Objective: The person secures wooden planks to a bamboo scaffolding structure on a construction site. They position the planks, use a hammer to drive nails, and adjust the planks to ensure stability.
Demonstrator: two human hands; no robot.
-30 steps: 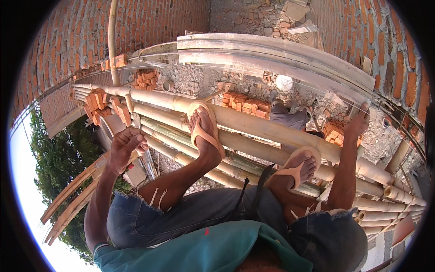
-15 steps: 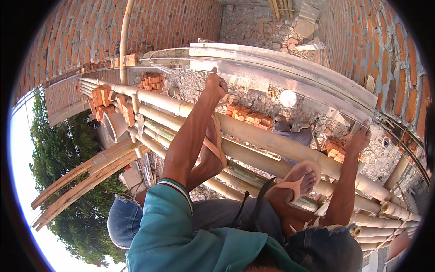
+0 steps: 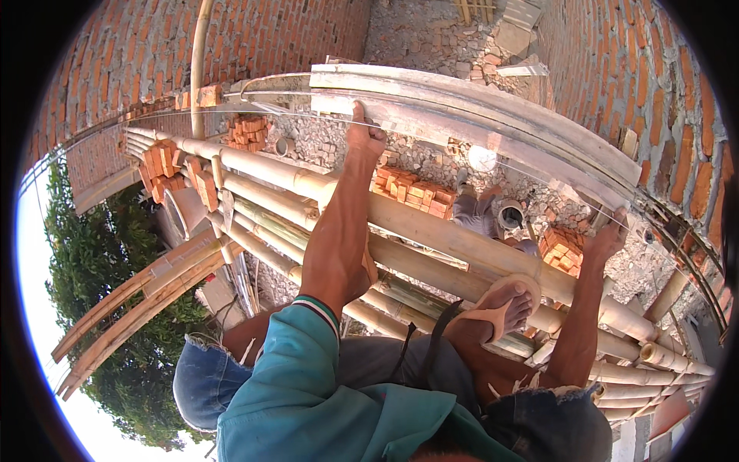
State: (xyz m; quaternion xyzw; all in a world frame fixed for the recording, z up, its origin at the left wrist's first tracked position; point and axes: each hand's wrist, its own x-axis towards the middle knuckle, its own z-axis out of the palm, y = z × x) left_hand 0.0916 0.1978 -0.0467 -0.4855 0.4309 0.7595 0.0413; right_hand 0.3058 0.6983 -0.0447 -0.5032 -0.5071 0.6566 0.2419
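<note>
A long wooden board (image 3: 477,131), grey with mortar, runs across in front of me, with a thin taut string (image 3: 431,137) along its near edge. My left hand (image 3: 365,137) is closed near the board's left part, its thumb pointing up against the string. At the board's right end, my right hand (image 3: 610,237) has its fingers pinched together on the string. What lies inside the curled left fingers is hidden. Below both arms, my sandalled foot (image 3: 504,308) rests on bamboo poles (image 3: 454,239).
Stacked bricks (image 3: 159,165) sit on the scaffold at left, beside a round tub (image 3: 185,212). Far below, on rubble, are brick piles (image 3: 412,190), a bucket (image 3: 510,214) and a partly hidden person (image 3: 476,213). Brick walls (image 3: 285,46) rise ahead and right (image 3: 654,85).
The view has shifted a little. My left hand stays at the string, its forearm slightly more upright. My right hand keeps its place at the board's end. Below, the person has moved and a bucket shows.
</note>
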